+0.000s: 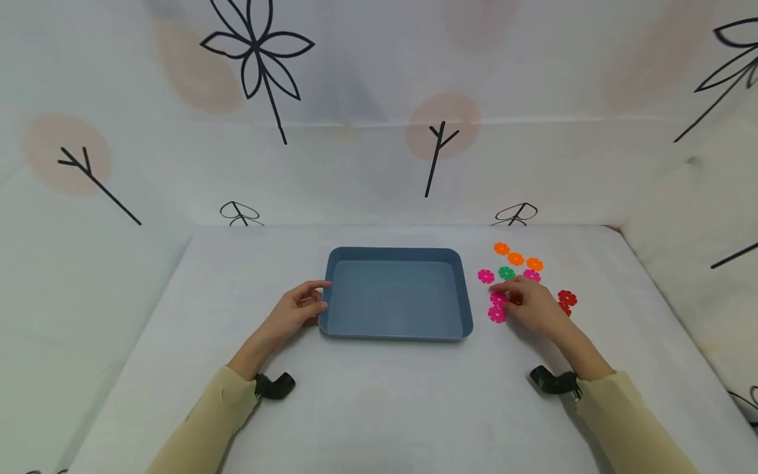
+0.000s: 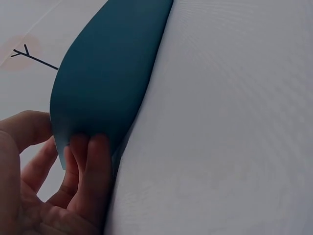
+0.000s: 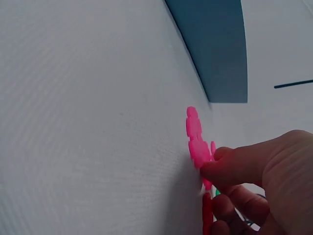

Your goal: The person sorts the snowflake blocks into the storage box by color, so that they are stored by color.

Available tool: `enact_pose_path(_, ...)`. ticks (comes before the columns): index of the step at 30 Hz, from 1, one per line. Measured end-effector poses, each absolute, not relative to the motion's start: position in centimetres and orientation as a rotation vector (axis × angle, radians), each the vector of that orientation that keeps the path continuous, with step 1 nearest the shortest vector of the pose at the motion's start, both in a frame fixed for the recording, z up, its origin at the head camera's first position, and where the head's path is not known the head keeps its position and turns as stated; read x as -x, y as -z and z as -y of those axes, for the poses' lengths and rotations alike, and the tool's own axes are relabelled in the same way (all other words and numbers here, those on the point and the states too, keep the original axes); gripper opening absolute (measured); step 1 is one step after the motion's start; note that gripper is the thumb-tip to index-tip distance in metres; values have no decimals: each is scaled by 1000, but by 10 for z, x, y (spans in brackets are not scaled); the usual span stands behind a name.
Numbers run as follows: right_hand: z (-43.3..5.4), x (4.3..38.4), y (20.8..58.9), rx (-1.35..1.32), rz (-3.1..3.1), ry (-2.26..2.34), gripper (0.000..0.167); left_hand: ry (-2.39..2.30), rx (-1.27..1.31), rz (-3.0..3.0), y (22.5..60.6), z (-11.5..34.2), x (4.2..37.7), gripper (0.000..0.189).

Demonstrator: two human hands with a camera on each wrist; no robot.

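A blue-grey rectangular tray (image 1: 397, 340) lies on the table in front of the person. My left hand (image 1: 299, 306) grips its left side, with fingers (image 2: 95, 166) curled against the outer wall and another digit up at the rim. To the tray's right, my right hand (image 1: 533, 307) is low among flower-shaped discs, its thumb and index finger around a pink flower-shaped disc (image 1: 499, 298). Another pink disc (image 1: 497, 315) lies just nearer the person. The right wrist view shows the thumb (image 3: 234, 166) overlapping pink pieces, with a red disc (image 3: 208, 213) under the other fingers.
Orange discs (image 1: 516, 259), a green disc (image 1: 506, 272) and more pink discs (image 1: 485, 276) lie beyond the right hand. Red discs (image 1: 567, 298) lie to its right. A patterned white cloth wall (image 1: 355, 171) rises behind the table. Dark wrist devices (image 1: 275, 386) sit at both sleeves.
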State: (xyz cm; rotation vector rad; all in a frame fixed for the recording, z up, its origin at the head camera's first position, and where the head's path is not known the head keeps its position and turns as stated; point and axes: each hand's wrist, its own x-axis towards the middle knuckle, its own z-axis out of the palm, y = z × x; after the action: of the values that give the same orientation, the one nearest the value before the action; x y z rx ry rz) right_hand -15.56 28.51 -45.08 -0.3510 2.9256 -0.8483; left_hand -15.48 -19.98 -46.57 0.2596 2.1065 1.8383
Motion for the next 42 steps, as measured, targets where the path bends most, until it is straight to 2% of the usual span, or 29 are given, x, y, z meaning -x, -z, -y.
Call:
enact_pose_path(30,-291,166,445,307,-2817,884,39,-1809,-273,-2069,463,201,152,50)
enact_pose_path(42,-291,160,445,321,-2910,937,29,-1814,-270,-2006,464,204,154,52)
